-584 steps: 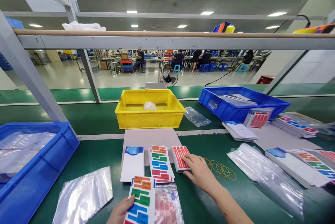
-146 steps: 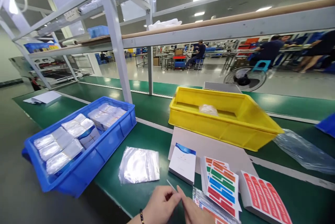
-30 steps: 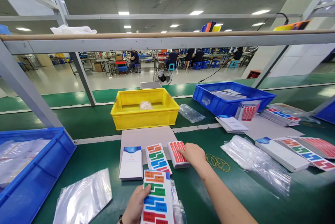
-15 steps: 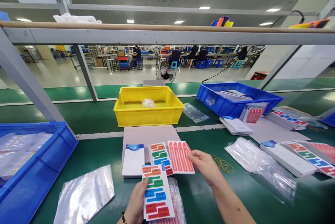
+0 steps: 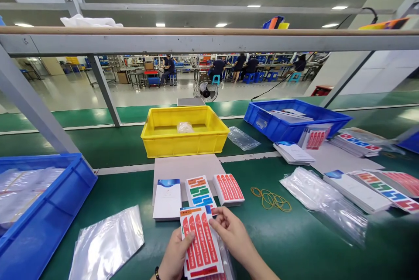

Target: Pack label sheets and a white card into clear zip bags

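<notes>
Both my hands hold a small stack of sticker sheets low in the middle of the view. The top sheet [image 5: 200, 240] has red strips; a multicoloured sheet shows under its upper edge. My left hand [image 5: 173, 256] grips the stack's left side. My right hand [image 5: 231, 237] pinches its right edge. Beneath it lies a clear bag [image 5: 225, 262]. Just beyond, on the green belt, stand three piles: white-and-blue cards [image 5: 167, 192], multicoloured stickers [image 5: 199, 189] and red stickers [image 5: 229, 188].
A yellow bin [image 5: 185, 142] holding one small bag sits behind a grey board [image 5: 186, 166]. A blue bin [image 5: 42, 219] of bagged sets is at left, another blue bin [image 5: 294, 129] at back right. Empty clear bags [image 5: 106, 245], rubber bands [image 5: 271, 199] and more sticker piles [image 5: 376, 186] lie around.
My right hand lifted one red sheet off the red pile and brought it back onto the multicoloured sheet in my left hand. Both hands now grip the stack.
</notes>
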{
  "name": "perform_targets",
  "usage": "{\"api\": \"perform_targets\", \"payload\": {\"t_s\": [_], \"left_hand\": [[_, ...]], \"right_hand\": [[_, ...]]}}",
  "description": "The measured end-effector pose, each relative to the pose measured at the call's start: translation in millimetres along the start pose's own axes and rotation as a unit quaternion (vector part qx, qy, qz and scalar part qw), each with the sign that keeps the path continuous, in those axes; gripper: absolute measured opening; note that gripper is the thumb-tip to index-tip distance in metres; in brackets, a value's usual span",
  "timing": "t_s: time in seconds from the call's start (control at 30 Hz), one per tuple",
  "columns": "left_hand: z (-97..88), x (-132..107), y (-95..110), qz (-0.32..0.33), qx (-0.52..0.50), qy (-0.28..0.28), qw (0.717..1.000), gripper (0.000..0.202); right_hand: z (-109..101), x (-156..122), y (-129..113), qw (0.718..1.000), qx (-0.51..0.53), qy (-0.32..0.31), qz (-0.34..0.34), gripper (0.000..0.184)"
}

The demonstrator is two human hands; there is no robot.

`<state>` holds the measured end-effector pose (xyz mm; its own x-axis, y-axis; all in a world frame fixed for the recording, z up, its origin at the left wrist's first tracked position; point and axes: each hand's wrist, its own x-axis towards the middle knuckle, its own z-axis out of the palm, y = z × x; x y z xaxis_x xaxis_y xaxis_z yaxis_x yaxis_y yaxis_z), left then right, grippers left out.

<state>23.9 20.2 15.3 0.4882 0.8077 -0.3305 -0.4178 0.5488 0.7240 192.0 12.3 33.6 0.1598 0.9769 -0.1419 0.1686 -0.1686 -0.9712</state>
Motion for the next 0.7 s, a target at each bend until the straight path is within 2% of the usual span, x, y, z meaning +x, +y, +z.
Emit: {"api": "perform_targets", "payload": {"t_s": [0.1, 0.13, 0.17, 0.23, 0.33, 0.43, 0.5, 0.57, 0.7], "left_hand": [[-6.2, 0, 0, 0.011, 0.074, -0.042, 0.996, 0.036], [-7.4, 0, 1, 0.021, 0.113, -0.058, 0.992, 0.036], [-8.1, -1, 3, 0.040, 0.159, -0.070, 0.984, 0.035], [-8.2, 0, 9, 0.090, 0.268, -0.067, 0.957, 0.026], [-7.9, 1, 16, 0.140, 0.421, -0.020, 0.896, 0.005], [-9.2, 0, 18, 0.156, 0.489, -0.037, 0.857, 0.015], [-10.8, -1, 19, 0.169, 0.491, -0.066, 0.852, 0.017], [-12.1, -2, 19, 0.177, 0.471, -0.081, 0.860, 0.019], [-13.7, -2, 19, 0.178, 0.413, -0.052, 0.891, 0.019]], "right_hand": [[0, 0, -10, 0.982, 0.148, -0.113, 0.018, 0.035], [-2, 2, -12, 0.975, 0.174, -0.137, 0.023, 0.034], [-4, 4, -14, 0.972, 0.190, -0.134, 0.027, 0.033], [-12, 12, -17, 0.974, 0.213, -0.065, 0.030, 0.035], [-23, 28, -19, 0.968, 0.246, 0.042, 0.019, 0.044], [-21, 37, -16, 0.966, 0.249, 0.060, 0.009, 0.047], [-14, 37, -13, 0.968, 0.245, 0.048, 0.008, 0.047], [-9, 35, -9, 0.970, 0.240, 0.031, 0.007, 0.046], [-12, 32, -7, 0.972, 0.234, 0.007, 0.000, 0.042]]}}
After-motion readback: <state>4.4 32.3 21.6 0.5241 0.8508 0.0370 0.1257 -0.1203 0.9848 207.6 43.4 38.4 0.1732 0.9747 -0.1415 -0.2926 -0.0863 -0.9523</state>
